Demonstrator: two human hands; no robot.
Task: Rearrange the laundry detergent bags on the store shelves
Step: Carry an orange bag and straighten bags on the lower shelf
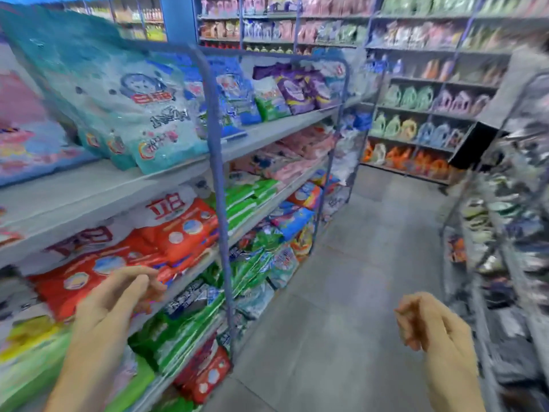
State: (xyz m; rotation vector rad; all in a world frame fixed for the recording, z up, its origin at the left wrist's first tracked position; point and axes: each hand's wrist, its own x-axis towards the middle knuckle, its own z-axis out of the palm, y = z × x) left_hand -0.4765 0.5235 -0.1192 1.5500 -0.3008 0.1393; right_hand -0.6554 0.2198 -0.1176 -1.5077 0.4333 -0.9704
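Hands (pixel 118 304) (pixel 427 322) empty beside detergent bags (pixel 178 230)

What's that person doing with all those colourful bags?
A person is standing in a shop aisle beside shelves full of soap-powder bags. Their left hand reaches toward the flat red and white plastic bags on a middle shelf, close to them but gripping nothing. Their right hand hangs over the grey floor with its fingers curled and empty. The big teal and white bags stand upright on the shelf above.
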